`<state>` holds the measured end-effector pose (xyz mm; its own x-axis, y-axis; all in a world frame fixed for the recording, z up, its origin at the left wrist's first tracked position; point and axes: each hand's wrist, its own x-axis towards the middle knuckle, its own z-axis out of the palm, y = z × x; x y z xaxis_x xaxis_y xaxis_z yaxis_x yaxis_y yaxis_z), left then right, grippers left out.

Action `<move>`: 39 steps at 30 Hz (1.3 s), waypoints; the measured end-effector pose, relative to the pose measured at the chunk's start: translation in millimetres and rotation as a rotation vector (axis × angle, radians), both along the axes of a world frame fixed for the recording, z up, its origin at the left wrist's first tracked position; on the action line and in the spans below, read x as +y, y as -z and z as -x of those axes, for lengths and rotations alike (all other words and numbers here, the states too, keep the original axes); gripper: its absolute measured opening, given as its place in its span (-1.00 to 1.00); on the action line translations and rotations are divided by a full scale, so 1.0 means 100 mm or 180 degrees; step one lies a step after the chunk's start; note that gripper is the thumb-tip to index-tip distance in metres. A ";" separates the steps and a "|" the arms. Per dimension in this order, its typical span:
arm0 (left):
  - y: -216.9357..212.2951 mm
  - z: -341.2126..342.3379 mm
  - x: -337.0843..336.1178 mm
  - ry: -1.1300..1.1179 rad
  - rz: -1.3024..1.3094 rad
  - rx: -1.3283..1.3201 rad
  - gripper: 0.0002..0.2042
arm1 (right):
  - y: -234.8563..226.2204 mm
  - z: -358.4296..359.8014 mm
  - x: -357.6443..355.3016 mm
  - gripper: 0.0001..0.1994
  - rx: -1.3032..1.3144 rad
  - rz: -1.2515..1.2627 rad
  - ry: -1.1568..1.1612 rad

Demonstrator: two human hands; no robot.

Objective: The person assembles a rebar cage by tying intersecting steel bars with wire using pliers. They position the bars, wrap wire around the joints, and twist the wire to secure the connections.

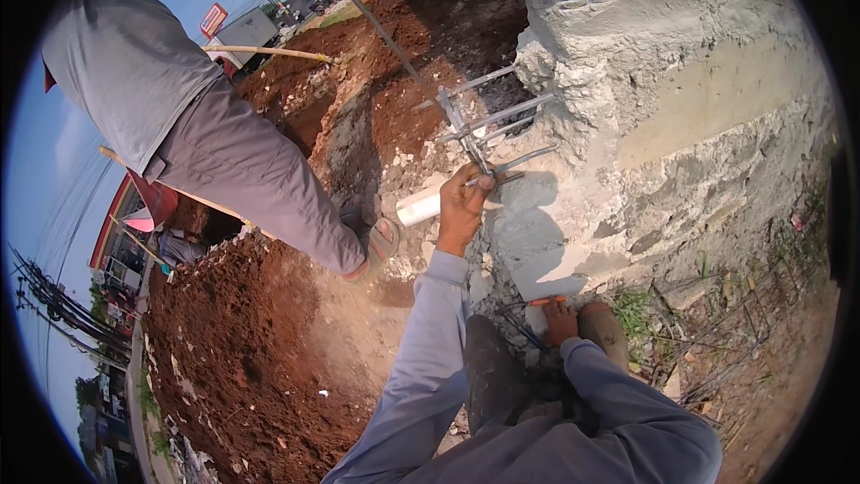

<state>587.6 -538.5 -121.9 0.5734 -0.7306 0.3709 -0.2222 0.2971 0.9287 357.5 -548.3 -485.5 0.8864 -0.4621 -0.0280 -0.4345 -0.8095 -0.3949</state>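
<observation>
My left hand is raised to the broken edge of the concrete wall. Its fingers close round the lower end of a rebar frame, whose grey bars stick out of the rubble. A white pipe lies just left of that hand. Lower down, beside my knee, my right hand grips a tool with an orange handle. The tool's working end is too small to make out.
Another person in grey trousers and sandals stands close on the left. Red soil is heaped below them, and a dug pit lies beyond. Concrete rubble surrounds my feet. Dry stalks and grass grow along the wall's base.
</observation>
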 end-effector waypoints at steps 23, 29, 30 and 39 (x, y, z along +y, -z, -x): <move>-0.09 0.00 -0.04 0.0084 -0.0205 -0.0255 -0.57 | -0.92 0.17 -0.23 -0.64 0.0510 -0.1793 -0.0734; 0.03 -0.03 -0.13 0.0148 -0.0033 0.0011 -0.59 | -2.48 1.15 -0.45 -0.71 -0.1470 -0.3005 -0.1100; 0.05 -0.02 -0.12 0.0091 0.0018 -0.0010 -0.58 | -2.67 1.20 -0.45 -0.70 -0.1685 -0.3253 -0.1077; -0.15 0.13 -0.05 0.0260 0.0406 0.0180 -0.61 | -3.63 0.80 -0.30 -0.68 -0.2780 -0.5546 -0.1061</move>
<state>574.4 -543.1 -107.2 0.5365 -0.7248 0.4323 -0.1407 0.4283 0.8926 277.6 -578.2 -122.3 0.9380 -0.2616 0.2274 0.3444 0.6290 -0.6970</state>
